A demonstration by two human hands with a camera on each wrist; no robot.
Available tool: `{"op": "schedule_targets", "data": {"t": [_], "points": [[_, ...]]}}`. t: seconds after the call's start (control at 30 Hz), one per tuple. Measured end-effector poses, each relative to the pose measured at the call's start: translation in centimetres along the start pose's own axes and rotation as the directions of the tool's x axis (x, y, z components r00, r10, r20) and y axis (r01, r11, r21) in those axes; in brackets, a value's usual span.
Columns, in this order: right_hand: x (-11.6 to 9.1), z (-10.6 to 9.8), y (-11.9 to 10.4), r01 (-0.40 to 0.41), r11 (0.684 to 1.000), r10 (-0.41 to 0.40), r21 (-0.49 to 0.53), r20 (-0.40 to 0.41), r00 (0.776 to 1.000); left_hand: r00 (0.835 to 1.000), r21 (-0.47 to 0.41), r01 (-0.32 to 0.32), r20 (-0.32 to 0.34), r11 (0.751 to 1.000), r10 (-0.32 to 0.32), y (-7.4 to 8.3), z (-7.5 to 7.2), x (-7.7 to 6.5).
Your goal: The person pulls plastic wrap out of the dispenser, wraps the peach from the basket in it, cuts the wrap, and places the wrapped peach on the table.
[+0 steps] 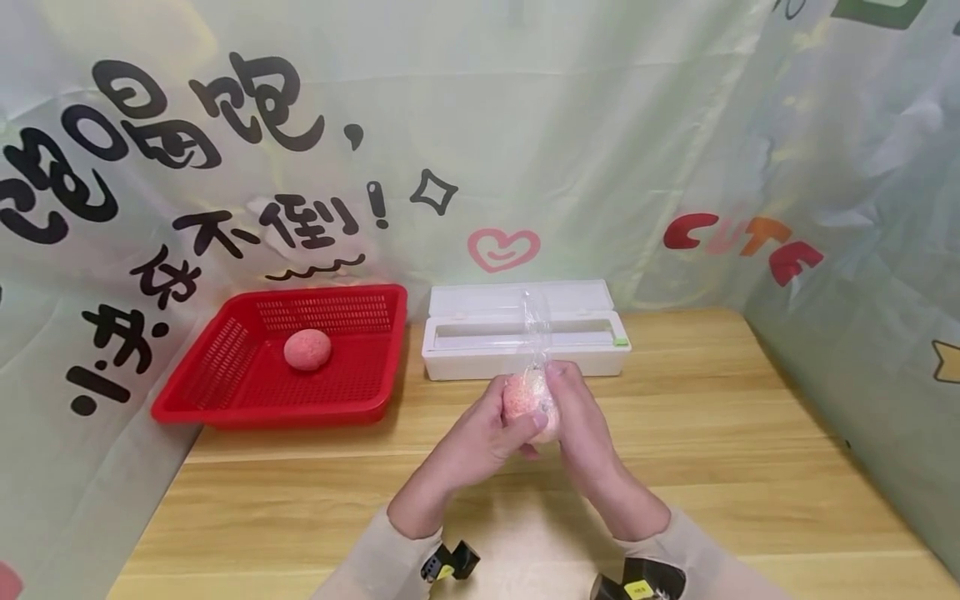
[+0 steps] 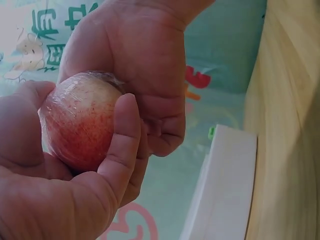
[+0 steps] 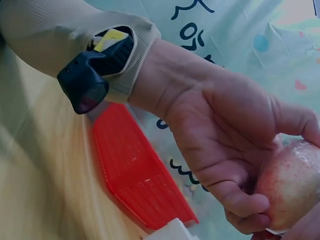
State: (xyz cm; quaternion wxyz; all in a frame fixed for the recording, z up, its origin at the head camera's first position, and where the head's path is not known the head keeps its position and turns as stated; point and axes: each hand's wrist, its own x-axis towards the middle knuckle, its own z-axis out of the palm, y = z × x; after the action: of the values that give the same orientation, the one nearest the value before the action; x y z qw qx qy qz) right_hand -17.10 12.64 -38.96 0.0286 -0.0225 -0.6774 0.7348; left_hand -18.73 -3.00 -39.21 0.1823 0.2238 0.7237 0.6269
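A pink-and-cream peach [image 1: 527, 406] in clear cling film [image 1: 536, 312] is held up between both hands, above the table. The left hand [image 1: 480, 437] grips it, thumb on the near side and fingers curled round it, as the left wrist view also shows on the peach [image 2: 82, 125]. My right hand [image 1: 585, 421] is against the peach's right side, fingers curled at the gathered film; a loose tail of film rises above its thumb. The exact pinch is hidden. Most of the left palm [image 3: 225, 125] shows in the right wrist view.
A red plastic basket [image 1: 300, 414] stands at the back left with another pink peach [image 1: 307, 349] inside. Behind the hands is a long white film dispenser box [image 1: 480, 367], lid raised, with a green piece [image 1: 620, 342] at its right end. Printed cloth hangs around the wooden table [image 1: 712, 467].
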Motion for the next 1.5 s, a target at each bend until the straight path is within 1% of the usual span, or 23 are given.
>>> {"op": "schedule_targets", "data": {"t": [0.07, 0.13, 0.17, 0.27, 0.33, 0.43, 0.53, 0.6, 0.63, 0.67, 0.73, 0.77, 0.83, 0.9, 0.93, 0.97, 1.03, 1.13, 1.2, 1.27, 1.33, 1.4, 1.5], "points": [[0.0, 0.2, 0.2, 0.006, 1.000, -0.006, -0.005, -0.043, 0.999, 1.000, -0.039, 0.003, 0.007, 0.999, -0.003, -0.1, 0.1, 0.1], [-0.1, 0.4, 0.4, 0.037, 0.999, -0.039, -0.033, -0.068, 0.997, 1.000, -0.088, -0.002, 0.001, 0.996, 0.002, -0.3, 0.3, 0.2], [-0.1, 0.5, 0.5, 0.060, 0.997, -0.064, -0.056, -0.077, 0.995, 1.000, -0.110, -0.005, -0.012, 0.994, 0.004, -0.4, 0.4, 0.3], [-0.1, 0.8, 0.9, 0.134, 0.984, -0.144, -0.115, -0.078, 0.987, 0.997, -0.168, -0.018, -0.075, 0.986, 0.005, -0.7, 1.0, 0.4], [-0.2, 0.8, 1.1, 0.172, 0.977, -0.182, -0.123, -0.072, 0.981, 0.991, -0.186, -0.028, -0.134, 0.982, 0.003, -0.8, 1.5, 0.5], [-0.2, 0.7, 1.3, 0.201, 0.972, -0.212, -0.126, -0.089, 0.973, 0.972, -0.157, -0.038, -0.235, 0.987, 0.000, -0.9, 2.2, 0.6], [-0.3, 0.8, 1.5, 0.217, 0.970, -0.229, -0.112, -0.109, 0.967, 0.943, -0.071, -0.029, -0.332, 0.997, 0.004, -0.9, 2.7, 0.6], [-0.4, 0.9, 1.6, 0.233, 0.966, -0.246, -0.111, -0.131, 0.960, 0.927, -0.023, -0.019, -0.374, 1.000, 0.009, -0.9, 2.9, 0.5], [-0.4, 1.0, 1.7, 0.242, 0.964, -0.256, -0.108, -0.138, 0.957, 0.925, -0.005, -0.012, -0.380, 1.000, 0.009, -0.9, 3.0, 0.5], [-0.4, 1.0, 1.7, 0.246, 0.963, -0.260, -0.109, -0.144, 0.955, 0.925, 0.006, -0.003, -0.379, 1.000, 0.005, -0.9, 2.9, 0.5], [-0.3, 0.9, 1.6, 0.236, 0.964, -0.253, -0.127, -0.150, 0.956, 0.933, -0.001, 0.020, -0.360, 1.000, -0.019, -0.8, 2.7, 0.5], [-0.2, 0.9, 1.4, 0.210, 0.969, -0.228, -0.130, -0.141, 0.963, 0.938, -0.018, 0.033, -0.345, 0.999, -0.037, -0.7, 2.4, 0.5], [0.0, 0.7, 1.2, 0.139, 0.982, -0.154, -0.128, -0.120, 0.981, 0.948, -0.097, 0.052, -0.307, 0.994, -0.080, -0.6, 1.9, 0.6], [0.2, 0.6, 1.0, 0.073, 0.989, -0.084, -0.127, -0.087, 0.993, 0.955, -0.189, 0.064, -0.274, 0.980, -0.116, -0.5, 1.4, 0.7], [0.3, 0.5, 0.9, 0.064, 0.989, -0.072, -0.131, -0.062, 0.995, 0.956, -0.236, 0.068, -0.262, 0.969, -0.131, -0.5, 1.2, 0.8], [0.3, 0.4, 1.0, 0.066, 0.988, -0.072, -0.143, -0.036, 0.997, 0.957, -0.280, 0.069, -0.254, 0.957, -0.143, -0.5, 1.0, 0.9], [0.3, 0.3, 1.2, 0.118, 0.979, -0.113, -0.164, 0.038, 0.993, 0.956, -0.354, 0.070, -0.243, 0.933, -0.164, -0.6, 0.6, 1.0], [0.2, 0.3, 1.5, 0.200, 0.957, -0.179, -0.209, 0.119, 0.977, 0.952, -0.409, 0.081, -0.237, 0.909, -0.192, -0.7, 0.0, 1.1], [0.2, 0.3, 1.7, 0.202, 0.955, -0.175, -0.219, 0.138, 0.975, 0.952, -0.430, 0.097, -0.222, 0.897, -0.209, -0.7, -0.5, 1.1], [0.4, 0.3, 1.7, 0.183, 0.956, -0.155, -0.229, 0.136, 0.979, 0.955, -0.434, 0.113, -0.202, 0.894, -0.219, -0.8, -0.9, 1.2], [0.8, 0.0, 1.8, 0.173, 0.961, -0.142, -0.214, 0.155, 0.978, 0.956, -0.447, 0.132, -0.179, 0.885, -0.233, -0.9, -1.3, 1.2], [1.2, -0.3, 1.8, 0.180, 0.964, -0.142, -0.196, 0.190, 0.971, 0.959, -0.461, 0.141, -0.157, 0.876, -0.237, -1.0, -1.6, 1.2], [1.6, -0.8, 1.9, 0.228, 0.958, -0.186, -0.172, 0.231, 0.955, 0.962, -0.491, 0.155, -0.123, 0.857, -0.244, -0.9, -2.1, 1.2]]}}
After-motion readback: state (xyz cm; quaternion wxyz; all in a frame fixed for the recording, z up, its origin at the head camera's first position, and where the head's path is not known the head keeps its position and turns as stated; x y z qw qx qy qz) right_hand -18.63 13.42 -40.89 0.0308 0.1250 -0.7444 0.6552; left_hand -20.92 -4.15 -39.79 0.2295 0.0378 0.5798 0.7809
